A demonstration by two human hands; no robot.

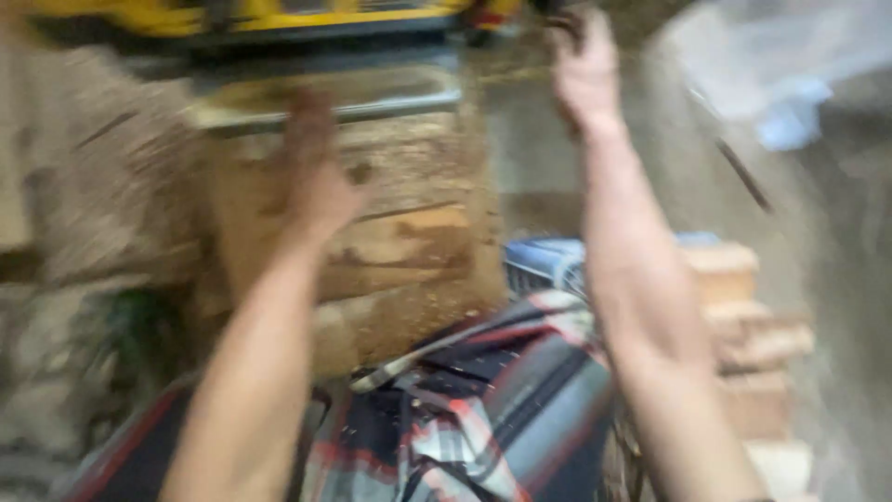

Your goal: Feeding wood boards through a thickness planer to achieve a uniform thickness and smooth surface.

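The picture is heavily smeared by motion, so fine detail is lost. Both bare arms reach up and forward. The left hand (316,177) lies with its palm flat against a stack of rough, sawdust-covered pale wooden boards (409,232), its fingers (308,116) pointing up and reaching the grey metal tray-like edge (390,98) of a yellow and black machine (269,17) that sits just above them. Whether those fingers are spread or pressed together cannot be told through the blur.

The right hand (585,70) is raised higher, its fingers (569,28) curled around something dark at the machine's right end; what that is cannot be made out.

Below the fingers of both hands, a red, blue and grey plaid shirt (483,409) fills the lower middle. Right of the right forearm, short pale wooden blocks (743,325) lie stacked, with a blue crate (544,265) just beside them.
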